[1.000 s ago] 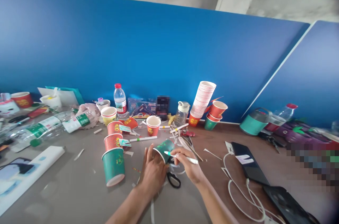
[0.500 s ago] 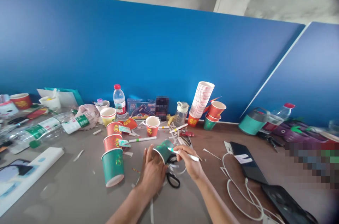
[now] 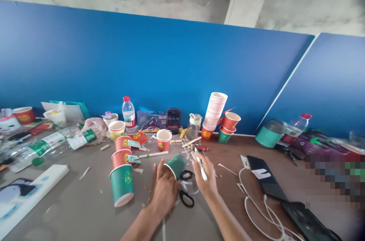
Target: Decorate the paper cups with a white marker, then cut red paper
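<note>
My left hand (image 3: 164, 186) grips a green paper cup (image 3: 176, 165) by its rim; the cup is tilted on its side, mouth towards me, with some of the fingers at the opening. My right hand (image 3: 205, 175) holds a white marker (image 3: 201, 165) with a teal tip, clear of the cup on its right side. Black-handled scissors (image 3: 186, 198) lie between the hands, their blades hard to make out. To the left, a larger green cup (image 3: 122, 186) lies in line with two red paper cups (image 3: 121, 158). A small red cup (image 3: 164, 141) stands upright behind my left hand.
A tall stack of paper cups (image 3: 214, 111) leans at the back, beside a glass jar (image 3: 194, 125). Plastic bottles (image 3: 48, 140) lie at left. A white cable (image 3: 248, 206) and black power bank (image 3: 266, 178) lie at right. Paper scraps and more markers (image 3: 154, 154) are scattered about.
The marker in my right hand has moved away from the cup, to the right, and its tip now points upward. My left hand still holds the cup. The view has tilted slightly up.
</note>
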`<state>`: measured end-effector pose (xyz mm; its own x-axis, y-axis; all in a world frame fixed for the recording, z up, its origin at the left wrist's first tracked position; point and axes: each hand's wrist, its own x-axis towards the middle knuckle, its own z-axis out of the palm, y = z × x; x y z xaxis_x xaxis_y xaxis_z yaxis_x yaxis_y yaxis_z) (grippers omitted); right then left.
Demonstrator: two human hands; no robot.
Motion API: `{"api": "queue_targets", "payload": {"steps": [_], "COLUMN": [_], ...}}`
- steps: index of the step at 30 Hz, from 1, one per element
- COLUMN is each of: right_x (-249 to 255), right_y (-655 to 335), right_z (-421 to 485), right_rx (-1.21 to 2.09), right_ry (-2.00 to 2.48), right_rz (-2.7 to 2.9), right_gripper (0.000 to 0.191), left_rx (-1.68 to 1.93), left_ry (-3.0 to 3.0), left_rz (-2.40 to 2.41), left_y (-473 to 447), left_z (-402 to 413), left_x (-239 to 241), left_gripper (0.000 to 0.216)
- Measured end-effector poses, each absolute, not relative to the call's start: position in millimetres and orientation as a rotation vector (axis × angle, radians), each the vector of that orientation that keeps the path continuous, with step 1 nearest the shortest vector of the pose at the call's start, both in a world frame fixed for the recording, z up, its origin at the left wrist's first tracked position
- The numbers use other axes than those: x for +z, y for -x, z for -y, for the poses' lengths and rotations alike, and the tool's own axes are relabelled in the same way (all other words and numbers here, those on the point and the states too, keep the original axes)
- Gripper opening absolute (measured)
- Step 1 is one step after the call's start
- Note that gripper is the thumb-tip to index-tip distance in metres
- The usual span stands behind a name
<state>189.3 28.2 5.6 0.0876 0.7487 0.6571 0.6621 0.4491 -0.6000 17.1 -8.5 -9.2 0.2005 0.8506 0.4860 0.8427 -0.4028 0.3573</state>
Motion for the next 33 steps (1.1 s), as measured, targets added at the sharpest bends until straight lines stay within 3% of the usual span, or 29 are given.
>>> {"api": "queue_targets", "payload": {"steps": [8,18,24,33], "right_x": [-10,4,3,-6], "right_y": [-188,-185,-182,-179], "right_z": [-40,-32,-30,-30], "right_rx": [-0.110,0.096,0.082,0.122], "right_ry": [1.330,1.268,1.221,1.163], "right_rz": [1.701,1.587,1.611,1.646], "right_gripper": [0.038,0.038,0.031,0.034], "left_rx": [1.123,1.265,1.255,1.026], "left_ry": [-2.344,-2.117,-2.078,-2.277], "left_rz": [-1.800,-1.888,-1.974,-1.690], "left_y": [-7,3,6,-14], "left_z": [1,-4,-7,9], "left_x": [-6,6,2,4], "left_gripper": [0.032,0.023,0.023,0.038]}}
